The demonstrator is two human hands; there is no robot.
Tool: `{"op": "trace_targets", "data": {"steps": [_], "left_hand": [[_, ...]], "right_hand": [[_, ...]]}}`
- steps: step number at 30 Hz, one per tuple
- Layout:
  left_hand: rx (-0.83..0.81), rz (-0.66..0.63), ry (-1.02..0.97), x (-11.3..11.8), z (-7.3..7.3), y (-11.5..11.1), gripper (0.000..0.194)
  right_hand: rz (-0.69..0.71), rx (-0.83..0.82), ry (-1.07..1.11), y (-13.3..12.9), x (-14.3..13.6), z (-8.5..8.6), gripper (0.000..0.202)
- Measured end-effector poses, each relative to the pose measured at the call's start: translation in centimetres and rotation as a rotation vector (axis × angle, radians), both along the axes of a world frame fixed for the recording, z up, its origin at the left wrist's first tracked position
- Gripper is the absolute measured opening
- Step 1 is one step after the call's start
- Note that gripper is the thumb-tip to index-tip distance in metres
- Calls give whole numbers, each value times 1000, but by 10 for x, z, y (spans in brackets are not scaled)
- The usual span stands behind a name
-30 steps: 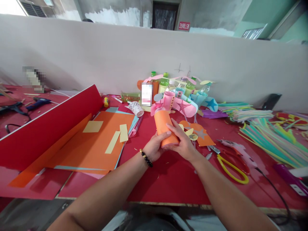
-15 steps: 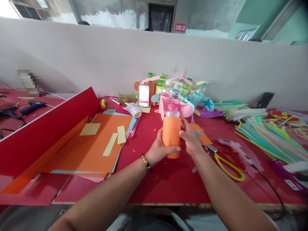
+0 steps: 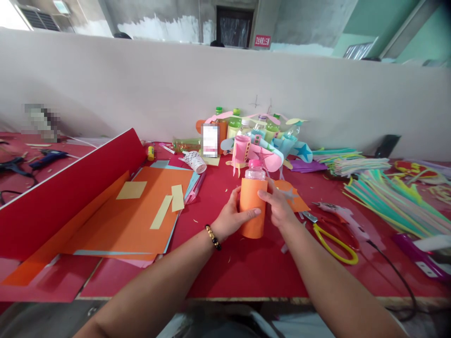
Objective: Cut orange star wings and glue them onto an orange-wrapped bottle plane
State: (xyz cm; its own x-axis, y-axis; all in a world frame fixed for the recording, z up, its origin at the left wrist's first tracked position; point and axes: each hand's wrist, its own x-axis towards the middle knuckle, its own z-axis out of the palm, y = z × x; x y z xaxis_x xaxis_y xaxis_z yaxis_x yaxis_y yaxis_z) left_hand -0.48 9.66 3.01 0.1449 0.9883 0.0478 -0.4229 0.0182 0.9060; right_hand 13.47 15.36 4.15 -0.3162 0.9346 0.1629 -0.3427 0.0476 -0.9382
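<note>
Your left hand and right hand are bare, and so are your arms as far up as they show, slim at the wrists and widening evenly above. Around your left wrist you wear a bracelet, one snug strand of small round beads in black and gold, the gold mostly toward its upper end, the black toward its lower. Your clothing seems to show at the bottom edge as dark cloth, too blurred for you to make out cut or seams. Paler material lies beside it; whether you wear that cannot be told.
</note>
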Motion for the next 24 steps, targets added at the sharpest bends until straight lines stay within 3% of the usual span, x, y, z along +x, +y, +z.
{"op": "trace_targets", "data": {"steps": [8,13,19,24], "left_hand": [[10,6,73,-4,-2,2,77],[173,94,249,-12,-5,7,86],[300,73,291,-16,-11,13,90],[293,71,357,-19,-14,15,92]], "right_hand": [[22,0,31,0,0,-1,44],[51,151,36,-2,2,-4,59],[157,253,-35,-1,4,-7,74],[99,253,-24,3,5,-6,69]]}}
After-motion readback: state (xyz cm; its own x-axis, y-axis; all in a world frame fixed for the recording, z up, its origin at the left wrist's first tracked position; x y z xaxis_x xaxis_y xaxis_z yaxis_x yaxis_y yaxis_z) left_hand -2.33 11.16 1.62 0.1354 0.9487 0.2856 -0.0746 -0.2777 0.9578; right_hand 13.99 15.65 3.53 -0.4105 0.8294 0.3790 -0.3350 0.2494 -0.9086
